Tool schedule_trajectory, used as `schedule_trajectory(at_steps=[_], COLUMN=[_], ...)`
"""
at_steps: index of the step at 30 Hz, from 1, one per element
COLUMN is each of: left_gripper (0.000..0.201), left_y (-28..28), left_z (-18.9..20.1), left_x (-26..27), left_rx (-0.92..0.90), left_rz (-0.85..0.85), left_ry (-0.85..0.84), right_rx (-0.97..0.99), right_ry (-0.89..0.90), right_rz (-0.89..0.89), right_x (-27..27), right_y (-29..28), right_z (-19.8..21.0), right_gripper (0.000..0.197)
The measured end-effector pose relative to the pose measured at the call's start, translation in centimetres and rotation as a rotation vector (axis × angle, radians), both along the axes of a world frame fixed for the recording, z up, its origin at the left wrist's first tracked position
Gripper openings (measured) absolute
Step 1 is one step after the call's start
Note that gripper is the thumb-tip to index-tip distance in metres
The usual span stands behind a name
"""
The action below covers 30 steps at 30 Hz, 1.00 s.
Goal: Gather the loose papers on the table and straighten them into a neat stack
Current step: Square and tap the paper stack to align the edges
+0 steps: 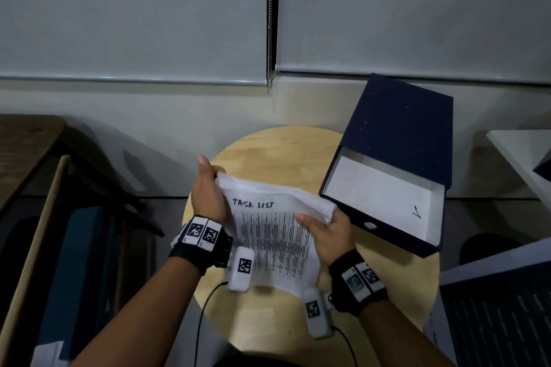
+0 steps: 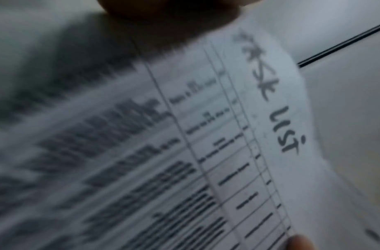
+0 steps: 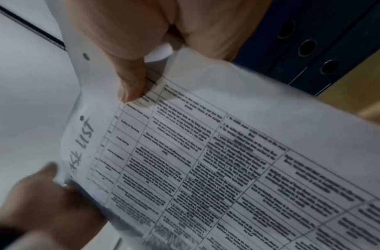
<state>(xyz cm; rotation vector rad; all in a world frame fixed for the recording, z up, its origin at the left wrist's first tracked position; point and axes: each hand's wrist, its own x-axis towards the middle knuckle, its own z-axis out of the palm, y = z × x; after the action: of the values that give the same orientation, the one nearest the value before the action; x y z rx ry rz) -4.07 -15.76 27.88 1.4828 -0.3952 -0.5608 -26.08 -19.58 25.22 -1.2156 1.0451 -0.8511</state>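
A bundle of white papers [image 1: 274, 235] is held up above the round wooden table [image 1: 268, 152]. Its top sheet reads "TASK LIST" over a printed table, also visible in the left wrist view on the papers [image 2: 206, 152] and in the right wrist view on the papers [image 3: 206, 152]. My left hand [image 1: 208, 188] grips the bundle's left upper corner. My right hand [image 1: 325, 229] pinches the right edge, thumb [image 3: 131, 84] on top of the sheet. The sheets' far edges fan out unevenly. The left hand [image 3: 41, 199] shows at the lower left of the right wrist view.
An open dark blue box file [image 1: 393, 164] with a white inside lies on the table's right side, close to my right hand. More printed sheets [image 1: 495, 307] lie at lower right. A dark wooden bench [image 1: 26, 146] stands left. Roller blinds [image 1: 134, 9] hang behind.
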Motion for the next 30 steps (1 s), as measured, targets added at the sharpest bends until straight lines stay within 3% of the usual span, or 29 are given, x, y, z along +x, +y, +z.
schedule_trajectory(at_steps=[2, 3, 7, 11, 15, 18, 21, 26, 30], left_gripper=[0.064, 0.069, 0.076, 0.054, 0.052, 0.053, 0.063, 0.023, 0.034], left_y=[0.9, 1.5, 3.9, 4.8, 5.4, 5.3, 4.4, 2.3, 2.0], left_z=[-0.5, -0.9, -2.2, -4.6, -5.7, -4.7, -2.9, -1.4, -1.3], left_x=[0.7, 1.0, -0.5, -2.3, -2.9, -2.7, -2.9, -3.1, -3.2], left_rx=[-0.231, -0.253, -0.069, 0.084, 0.15, 0.062, -0.098, -0.091, -0.133], left_rz=[-0.236, -0.329, -0.469, -0.396, -0.413, -0.394, -0.293, -0.149, -0.117], left_ry=[0.051, 0.022, -0.363, -0.468, -0.452, -0.361, -0.283, -0.188, -0.116], right_rx=[-0.007, -0.018, -0.043, -0.075, -0.171, -0.286, -0.306, -0.252, -0.2], right_ry=[-0.038, -0.05, -0.05, 0.11, 0.132, 0.084, 0.048, 0.096, 0.084], right_rz=[-0.015, -0.033, -0.091, -0.039, -0.075, -0.148, -0.217, -0.286, -0.36], right_x=[0.0, -0.1, 0.4, 0.5, -0.2, -0.1, 0.5, 0.9, 1.0], right_y=[-0.5, -0.9, -1.9, -0.8, 0.0, -0.3, -0.4, -0.9, -1.3], right_z=[1.1, 1.5, 1.2, -1.2, -1.1, -0.3, 0.3, 0.4, 0.7], right_gripper=[0.028, 0.029, 0.033, 0.034, 0.047, 0.049, 0.037, 0.019, 0.019])
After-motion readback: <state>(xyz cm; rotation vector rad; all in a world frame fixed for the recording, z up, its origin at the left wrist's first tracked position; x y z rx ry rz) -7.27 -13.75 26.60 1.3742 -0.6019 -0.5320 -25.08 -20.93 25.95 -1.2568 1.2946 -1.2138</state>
